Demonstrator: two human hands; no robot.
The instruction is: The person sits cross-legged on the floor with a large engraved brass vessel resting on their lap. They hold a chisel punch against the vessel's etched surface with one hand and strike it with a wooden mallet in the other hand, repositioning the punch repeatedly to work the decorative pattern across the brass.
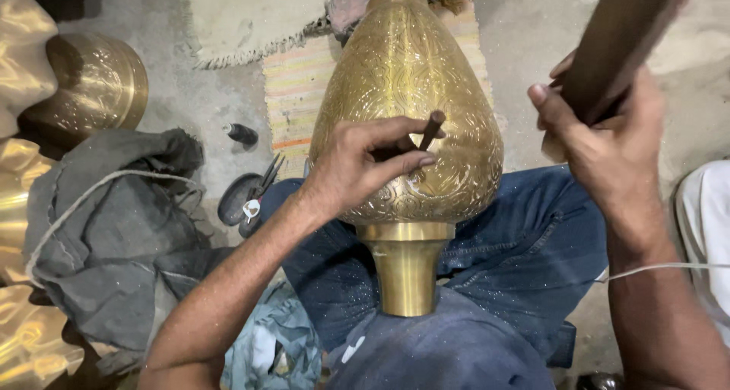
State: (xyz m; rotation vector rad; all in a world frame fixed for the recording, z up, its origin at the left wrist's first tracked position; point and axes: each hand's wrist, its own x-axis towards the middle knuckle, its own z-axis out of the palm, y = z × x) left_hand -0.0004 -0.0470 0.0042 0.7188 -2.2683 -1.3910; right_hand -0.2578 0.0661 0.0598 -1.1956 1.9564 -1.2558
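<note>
Here the open room lies mostly above and to the right of the work, over bare grey concrete floor (525,48); on the left the space is crowded, and the person's legs in blue denim jeans (525,238) close off the bottom of the view.

The large pear-shaped brass vessel (407,109), covered in fine engraved scrollwork, lies across the lap with its plain, flared brass neck (405,272) pointing toward the person and its narrow end reaching away over a striped woven mat (293,93). The left hand (357,166) rests on the vessel's belly, its thumb and fingers pinched around a short dark metal chisel (431,129) whose tip meets the engraved surface. The right hand (612,143) is raised clear of the vessel to the right, fingers wrapped tightly around a dark wooden mallet (616,40).

To the left lie a crumpled grey cloth with a pale cord (114,230), a round engraved brass bowl (99,82), and shiny fluted brass pieces (19,63) along the frame's edge. Just beside the left knee sit a small dark dish with black-handled pliers (255,192), and a small black cylinder (242,134) stands a little further off. A white cloth (707,223) crowds the right edge.
</note>
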